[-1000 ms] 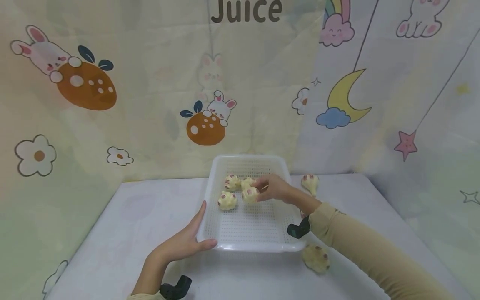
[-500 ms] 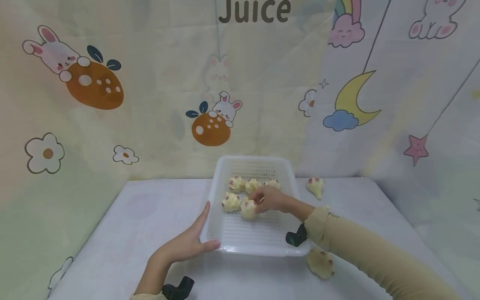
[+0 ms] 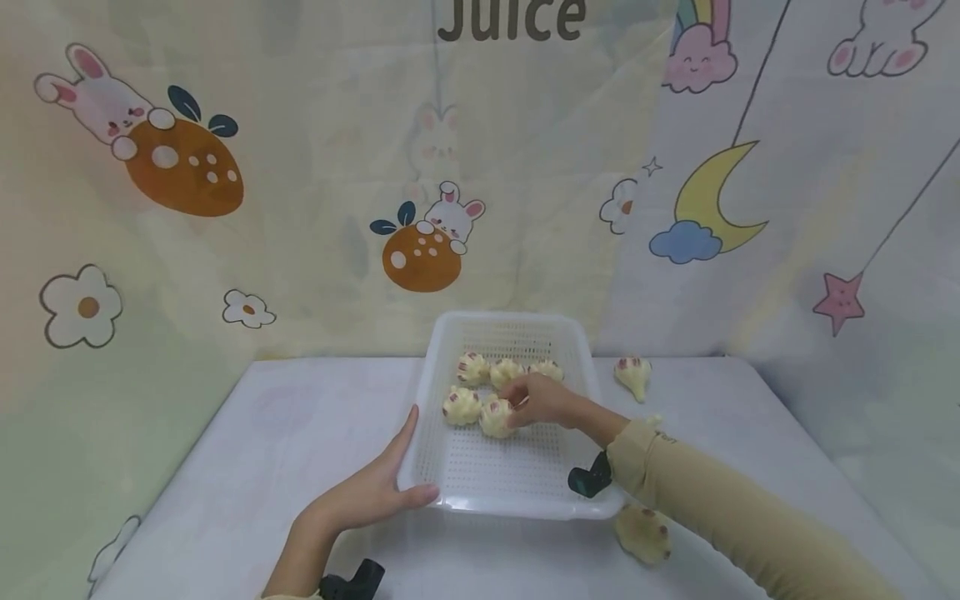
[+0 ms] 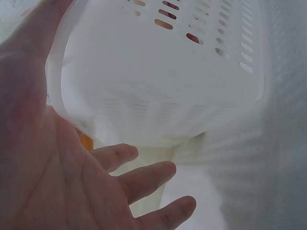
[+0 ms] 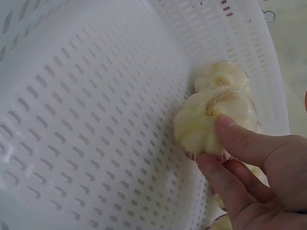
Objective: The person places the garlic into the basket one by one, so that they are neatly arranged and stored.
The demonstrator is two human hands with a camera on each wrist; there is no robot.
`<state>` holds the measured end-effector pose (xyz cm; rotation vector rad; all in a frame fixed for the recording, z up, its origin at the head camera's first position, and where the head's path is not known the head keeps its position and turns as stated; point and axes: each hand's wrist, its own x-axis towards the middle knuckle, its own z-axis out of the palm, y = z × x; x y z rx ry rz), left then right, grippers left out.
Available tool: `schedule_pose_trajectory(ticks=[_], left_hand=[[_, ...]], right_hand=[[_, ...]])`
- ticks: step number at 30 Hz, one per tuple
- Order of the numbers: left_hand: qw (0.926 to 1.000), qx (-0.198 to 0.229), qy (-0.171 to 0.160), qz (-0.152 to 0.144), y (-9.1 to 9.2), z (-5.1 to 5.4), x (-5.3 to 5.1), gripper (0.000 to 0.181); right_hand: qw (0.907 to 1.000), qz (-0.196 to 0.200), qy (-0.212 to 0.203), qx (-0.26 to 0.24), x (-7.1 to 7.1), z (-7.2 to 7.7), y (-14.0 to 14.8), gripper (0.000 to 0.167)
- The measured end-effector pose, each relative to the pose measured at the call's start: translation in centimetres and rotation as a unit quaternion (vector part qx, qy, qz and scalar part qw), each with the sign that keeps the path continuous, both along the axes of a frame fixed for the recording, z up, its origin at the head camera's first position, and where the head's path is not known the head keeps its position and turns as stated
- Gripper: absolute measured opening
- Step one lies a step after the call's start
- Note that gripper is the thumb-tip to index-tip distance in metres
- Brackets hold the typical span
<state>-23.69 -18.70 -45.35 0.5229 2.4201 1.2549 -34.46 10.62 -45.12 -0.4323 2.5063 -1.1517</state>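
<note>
Left hand (image 3: 378,487): fingers nearly straight, thumb against white, rectangular, perforated plastic basket (image 3: 517,505); worth bracing lightly. Right hand (image 3: 542,400): thumb-and-fingertip pinch on rounded, cream, purple-streaked garlic bulb (image 3: 493,418), inside basket, just beside similar bulb (image 3: 461,406); probably best to settle gently, release without nudging neighbours. Beyond: three bulbs (image 3: 507,372), back row.

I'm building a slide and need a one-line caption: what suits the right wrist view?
The right hand pinches a garlic bulb inside a white perforated basket, another bulb close by.
</note>
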Motion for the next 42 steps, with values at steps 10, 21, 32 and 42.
schedule_pose_trajectory(ticks=[10, 21, 32, 42], left_hand=[[1.0, -0.003, 0.001, -0.003, 0.0, -0.2, 0.0, 0.106], [0.9999, -0.004, 0.007, -0.012, -0.2, -0.7, -0.3, 0.104], [0.9997, 0.003, 0.018, -0.019, -0.3, -0.3, 0.0, 0.104], [0.9995, 0.006, 0.023, -0.021, -0.4, -0.3, 0.1, 0.105]], right_hand=[[0.9992, -0.03, 0.023, 0.017, -0.4, -0.7, 0.3, 0.031], [0.9991, -0.025, 0.033, 0.013, -0.6, -0.7, 0.7, 0.029], [0.9985, -0.027, 0.047, 0.003, 0.2, 0.2, 0.5, 0.031], [0.9974, -0.045, 0.055, 0.01, 0.1, 0.2, 0.3, 0.035]])
